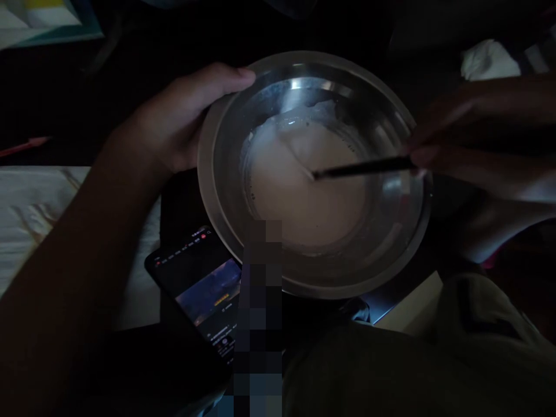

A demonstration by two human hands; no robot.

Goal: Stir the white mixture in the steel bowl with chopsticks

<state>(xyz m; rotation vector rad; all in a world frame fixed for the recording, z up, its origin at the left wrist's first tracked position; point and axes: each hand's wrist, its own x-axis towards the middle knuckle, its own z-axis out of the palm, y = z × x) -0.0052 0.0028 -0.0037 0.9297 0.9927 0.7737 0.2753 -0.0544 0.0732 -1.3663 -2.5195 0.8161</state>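
Observation:
A steel mixing bowl (206, 145) stands tilted in the middle of the view, with a pale, milky liquid (304, 202) in its bottom. My left hand (186, 110) grips the bowl's left rim, its thumb over the edge and the fingers hidden behind. From the right, my right hand (469, 145) pinches a thin utensil with a black handle (365, 167). The utensil's blurred, pale far end reaches into the liquid, so its exact kind cannot be made out.
A lit phone (204, 289) lies just below the bowl's left side. At the left are a pale printed sheet (139, 278) and a reddish pencil-like stick (26, 146). White crumpled material (489, 61) lies at the upper right. A clothed leg (391, 359) fills the lower right. The scene is dim.

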